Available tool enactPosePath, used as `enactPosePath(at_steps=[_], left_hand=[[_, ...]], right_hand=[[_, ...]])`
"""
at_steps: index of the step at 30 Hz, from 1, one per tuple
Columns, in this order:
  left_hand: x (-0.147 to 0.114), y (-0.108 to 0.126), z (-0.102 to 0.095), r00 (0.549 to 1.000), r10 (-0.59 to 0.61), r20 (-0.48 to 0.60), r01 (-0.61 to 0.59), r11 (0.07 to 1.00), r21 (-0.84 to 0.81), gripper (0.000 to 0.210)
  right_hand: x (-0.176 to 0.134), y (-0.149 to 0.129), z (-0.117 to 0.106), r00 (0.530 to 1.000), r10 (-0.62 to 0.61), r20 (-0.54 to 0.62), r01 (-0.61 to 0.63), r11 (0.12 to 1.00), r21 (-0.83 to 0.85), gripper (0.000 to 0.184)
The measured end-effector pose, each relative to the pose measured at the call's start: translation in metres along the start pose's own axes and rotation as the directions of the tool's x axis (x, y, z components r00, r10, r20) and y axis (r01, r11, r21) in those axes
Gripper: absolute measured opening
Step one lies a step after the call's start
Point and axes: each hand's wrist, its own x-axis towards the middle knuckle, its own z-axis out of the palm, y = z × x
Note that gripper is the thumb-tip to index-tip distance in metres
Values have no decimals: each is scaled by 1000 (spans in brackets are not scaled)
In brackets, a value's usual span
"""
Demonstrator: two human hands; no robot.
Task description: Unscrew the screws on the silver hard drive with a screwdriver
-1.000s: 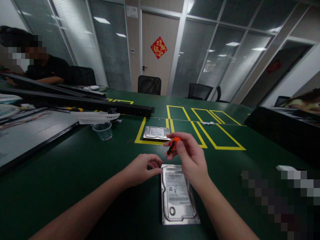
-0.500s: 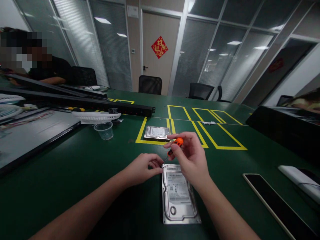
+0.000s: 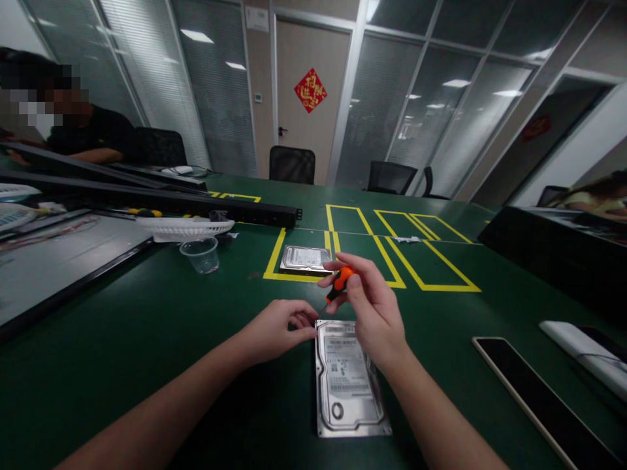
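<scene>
A silver hard drive (image 3: 345,385) with a printed label lies flat on the green table, its long side pointing away from me. My right hand (image 3: 375,310) is closed around the orange and black handle of a screwdriver (image 3: 339,283). The thin shaft slants down to the drive's far left corner, where the tip is too small to make out. At that same corner my left hand (image 3: 281,329) has its fingers curled, thumb and fingertips against the edge of the drive. Farther off, a second hard drive (image 3: 304,259) rests inside a yellow tape outline.
A clear plastic cup (image 3: 200,256) and a white basket (image 3: 186,227) stand at left, near long black bars (image 3: 235,210) and a grey panel (image 3: 63,267). On the right lie a phone (image 3: 533,398) and a white device (image 3: 582,352). Two people sit at the far sides.
The screwdriver handle and my right hand have shifted slightly, with the fingers rolled a little around the handle. My left hand and the near drive hold their positions; the view has moved slightly.
</scene>
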Motion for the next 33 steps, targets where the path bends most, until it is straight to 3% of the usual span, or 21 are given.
enactPosePath(at_steps=[7,13,16,19,25,29,33], left_hand=[[1,-1,0,1000,-2,-5,2,1000,9,26],[1,0,0,1000,4,-9,-4,1000,10,24],[1,0,0,1000,7,-11,-6,1000,16,24],[1,0,0,1000,3,-9,-3,1000,21,24],[1,-1,0,1000,8,-10,-7,1000,13,26],[1,-1,0,1000,16,-8,-15,1000,17,26],[1,-2,0,1000,20,-9,-20,1000,22,25]], right_hand=[[1,-2,0,997,43,-65,-46,998,-46,22],[0,1,2,1000,-2,-9,2,1000,-8,29],[0,0,2,998,11,-56,-14,999,-51,21],[-1,0,2,996,8,-90,-15,997,-74,24],[-1,0,1,1000,-11,14,11,999,-36,27],[0,0,3,998,-10,-64,8,1000,-31,16],[0,1,3,998,-1,-70,0,1000,-9,28]])
